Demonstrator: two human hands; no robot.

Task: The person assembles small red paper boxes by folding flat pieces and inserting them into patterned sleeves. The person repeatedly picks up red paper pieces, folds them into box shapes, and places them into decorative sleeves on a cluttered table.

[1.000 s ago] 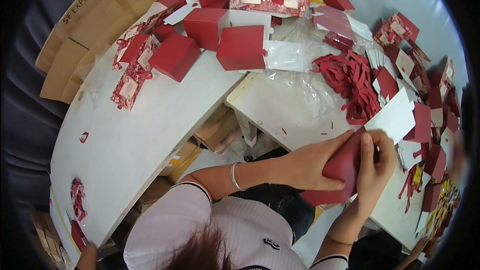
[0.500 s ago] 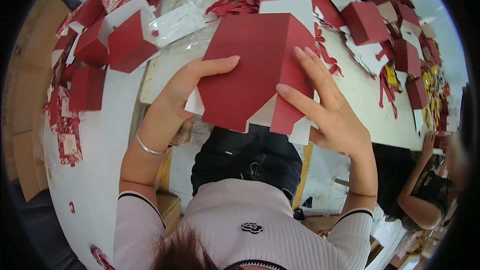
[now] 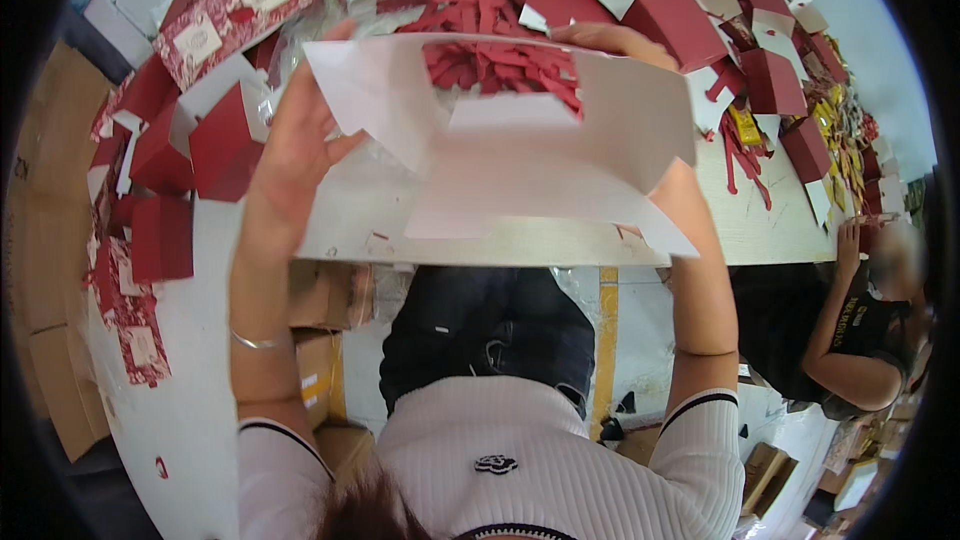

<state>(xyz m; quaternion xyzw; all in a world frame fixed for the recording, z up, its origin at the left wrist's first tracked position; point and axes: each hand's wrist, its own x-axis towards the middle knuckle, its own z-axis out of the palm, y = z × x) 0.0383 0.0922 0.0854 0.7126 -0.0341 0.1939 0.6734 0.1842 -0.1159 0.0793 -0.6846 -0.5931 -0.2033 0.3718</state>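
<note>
An unfolded cardboard box (image 3: 540, 165) hangs tilted above the table's front edge, its white inside toward me. It is a sleeve with open ends and loose flaps; through it red ribbons (image 3: 500, 70) show. My left hand (image 3: 305, 130) holds it at the left flap, the thumb apart and the other fingers partly hidden behind the card. Around the right wall reaches my right hand (image 3: 620, 40), its fingers bent over the far edge and its palm hidden by the card.
Red folded boxes (image 3: 228, 145) stand at the left by floral-patterned boxes (image 3: 235, 20). More red boxes (image 3: 680, 30) and yellow packets (image 3: 745, 125) crowd the right of the white table (image 3: 760, 230). A co-worker (image 3: 860, 340) is at the far right.
The box has turned from its red outside to its white inside and opened into a sleeve. My right hand has moved to the far edge, my left hand outward to the left flap.
</note>
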